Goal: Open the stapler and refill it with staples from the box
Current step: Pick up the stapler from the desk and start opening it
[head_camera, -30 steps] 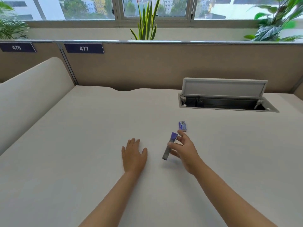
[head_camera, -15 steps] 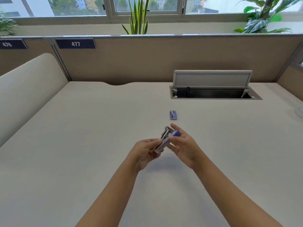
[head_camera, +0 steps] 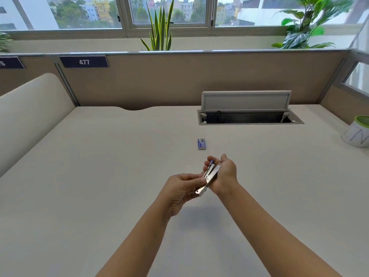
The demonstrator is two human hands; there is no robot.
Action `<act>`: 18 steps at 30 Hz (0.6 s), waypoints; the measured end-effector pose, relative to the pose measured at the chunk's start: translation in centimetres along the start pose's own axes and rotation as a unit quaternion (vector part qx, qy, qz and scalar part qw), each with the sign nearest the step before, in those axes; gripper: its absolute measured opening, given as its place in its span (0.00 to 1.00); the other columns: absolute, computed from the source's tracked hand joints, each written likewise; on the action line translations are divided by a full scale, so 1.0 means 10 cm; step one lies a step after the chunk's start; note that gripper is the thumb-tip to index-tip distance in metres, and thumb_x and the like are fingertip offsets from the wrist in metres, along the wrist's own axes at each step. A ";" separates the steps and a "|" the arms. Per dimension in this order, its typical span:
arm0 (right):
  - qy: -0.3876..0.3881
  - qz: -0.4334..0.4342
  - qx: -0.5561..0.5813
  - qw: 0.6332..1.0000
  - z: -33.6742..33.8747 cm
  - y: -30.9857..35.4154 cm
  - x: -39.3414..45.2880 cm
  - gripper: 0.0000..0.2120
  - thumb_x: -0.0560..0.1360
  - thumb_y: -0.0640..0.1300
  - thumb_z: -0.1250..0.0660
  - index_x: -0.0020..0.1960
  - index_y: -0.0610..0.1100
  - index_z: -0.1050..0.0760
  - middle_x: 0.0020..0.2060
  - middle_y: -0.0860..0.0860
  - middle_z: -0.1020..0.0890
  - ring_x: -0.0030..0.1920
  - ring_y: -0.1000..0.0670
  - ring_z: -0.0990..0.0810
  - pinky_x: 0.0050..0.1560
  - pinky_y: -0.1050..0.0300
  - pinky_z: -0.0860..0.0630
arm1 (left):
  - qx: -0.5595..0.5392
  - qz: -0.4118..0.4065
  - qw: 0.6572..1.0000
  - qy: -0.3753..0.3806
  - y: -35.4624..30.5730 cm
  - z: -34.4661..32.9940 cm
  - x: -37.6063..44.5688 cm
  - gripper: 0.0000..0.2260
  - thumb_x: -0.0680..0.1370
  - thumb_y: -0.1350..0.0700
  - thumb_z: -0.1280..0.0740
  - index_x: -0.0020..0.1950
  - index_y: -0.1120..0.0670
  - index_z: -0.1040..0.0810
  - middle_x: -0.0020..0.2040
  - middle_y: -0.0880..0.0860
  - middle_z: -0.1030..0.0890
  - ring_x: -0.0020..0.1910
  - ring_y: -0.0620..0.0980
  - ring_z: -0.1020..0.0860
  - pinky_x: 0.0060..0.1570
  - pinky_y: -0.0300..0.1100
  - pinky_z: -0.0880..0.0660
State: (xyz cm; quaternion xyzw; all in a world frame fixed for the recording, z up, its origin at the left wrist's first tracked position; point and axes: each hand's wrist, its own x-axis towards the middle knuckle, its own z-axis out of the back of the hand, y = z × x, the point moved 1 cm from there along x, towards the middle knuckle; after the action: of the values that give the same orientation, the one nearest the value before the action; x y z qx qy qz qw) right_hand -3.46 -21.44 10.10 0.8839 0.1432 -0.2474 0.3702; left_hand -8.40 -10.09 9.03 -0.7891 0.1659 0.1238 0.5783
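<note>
Metal stapler (head_camera: 208,176) pinched by left hand (head_camera: 183,188) fingers, cradled in right hand (head_camera: 224,174), box (head_camera: 201,143) beyond

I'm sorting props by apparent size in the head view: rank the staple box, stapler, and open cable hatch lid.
1. cable hatch lid
2. stapler, though nearer the camera
3. staple box

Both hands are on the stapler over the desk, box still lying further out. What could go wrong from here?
1. The stapler is held in the air between the left hand and right hand; if the grip slips while it is being opened, it could drop onto the desk.
2. The staple box lies apart, beyond the hands; fetching it likely leaves one hand steadying the stapler.
</note>
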 end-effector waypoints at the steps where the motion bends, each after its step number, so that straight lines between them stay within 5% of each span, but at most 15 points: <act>1: 0.002 -0.001 0.001 1.000 0.00 0.01 0.00 0.25 0.81 0.53 0.53 0.37 0.39 0.28 0.30 0.45 0.28 0.31 0.50 0.31 0.34 0.58 0.33 | 0.004 -0.002 1.000 -0.002 0.00 -0.01 0.00 0.05 0.69 0.65 0.28 0.44 0.60 0.16 0.37 0.55 0.16 0.36 0.49 0.19 0.35 0.36 0.22; 18: 0.022 -0.028 0.011 0.999 0.01 0.09 0.01 0.23 0.81 0.51 0.52 0.36 0.40 0.30 0.30 0.47 0.30 0.30 0.51 0.33 0.34 0.59 0.35 | 0.030 -0.018 0.999 -0.013 -0.03 -0.06 0.04 0.09 0.68 0.64 0.27 0.48 0.63 0.17 0.39 0.56 0.16 0.38 0.51 0.19 0.39 0.39 0.20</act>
State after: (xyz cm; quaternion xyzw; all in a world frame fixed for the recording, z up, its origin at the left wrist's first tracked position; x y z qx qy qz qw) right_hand -3.00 -22.13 10.54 0.8889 0.1730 -0.2395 0.3502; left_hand -7.90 -10.67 9.36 -0.7725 0.1477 0.1186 0.6061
